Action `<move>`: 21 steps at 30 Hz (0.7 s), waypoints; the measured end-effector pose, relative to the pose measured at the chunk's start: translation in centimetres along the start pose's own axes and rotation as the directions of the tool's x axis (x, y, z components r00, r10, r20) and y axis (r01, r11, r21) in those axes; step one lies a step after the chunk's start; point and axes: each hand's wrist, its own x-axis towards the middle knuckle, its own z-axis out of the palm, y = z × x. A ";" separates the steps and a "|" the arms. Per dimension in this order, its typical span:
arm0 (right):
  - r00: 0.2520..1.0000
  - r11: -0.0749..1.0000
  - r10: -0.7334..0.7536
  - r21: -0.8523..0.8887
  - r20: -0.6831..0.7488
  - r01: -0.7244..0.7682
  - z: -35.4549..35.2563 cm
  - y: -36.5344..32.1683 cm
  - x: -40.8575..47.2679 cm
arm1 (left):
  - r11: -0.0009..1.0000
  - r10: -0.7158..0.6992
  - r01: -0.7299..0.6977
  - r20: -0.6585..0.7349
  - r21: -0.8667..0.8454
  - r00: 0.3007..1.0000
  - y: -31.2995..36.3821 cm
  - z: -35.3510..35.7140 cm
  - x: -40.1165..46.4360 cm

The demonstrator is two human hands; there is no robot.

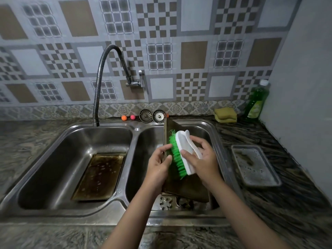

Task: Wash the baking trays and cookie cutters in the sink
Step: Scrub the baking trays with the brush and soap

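Observation:
A dark baking tray [186, 187] stands tilted on its edge in the right basin of the double sink [136, 130]. My left hand [159, 163] grips the tray's left rim. My right hand [201, 159] holds a white scrubbing brush [183, 151] with green bristles pressed against the tray's face. A second, browned tray [99, 176] lies flat in the left basin. A third tray [256, 165], wet and soapy, rests on the counter to the right. Metal cookie cutters [166, 203] lie at the bottom of the right basin, partly hidden by the tray.
A flexible chrome faucet [100, 81] arches over the left basin, with no water running. Two sink strainers [152, 115] and small orange and pink balls [127, 117] sit on the back ledge. Yellow sponges [225, 115] and a green detergent bottle [256, 101] stand at the back right.

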 end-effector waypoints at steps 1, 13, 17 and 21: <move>0.999 0.997 0.020 -0.078 0.030 -0.017 -0.5 0.0 0.6 | 1.000 0.025 -0.025 0.000 -0.007 1.000 -0.3 -0.6 -0.1; 0.960 0.857 -0.226 -0.435 0.163 0.276 2.2 -2.9 0.5 | 0.966 0.021 -0.006 0.057 -0.258 0.998 -0.4 -2.9 -0.1; 0.996 0.853 -0.090 -0.516 0.008 0.081 -0.5 -2.5 4.9 | 0.950 -0.003 0.037 0.110 -0.309 0.994 -0.5 -4.2 -0.6; 0.989 0.856 -0.135 -0.509 -0.054 0.089 1.1 -4.2 6.4 | 0.961 0.000 0.048 0.175 -0.271 0.985 -1.2 -3.0 -0.4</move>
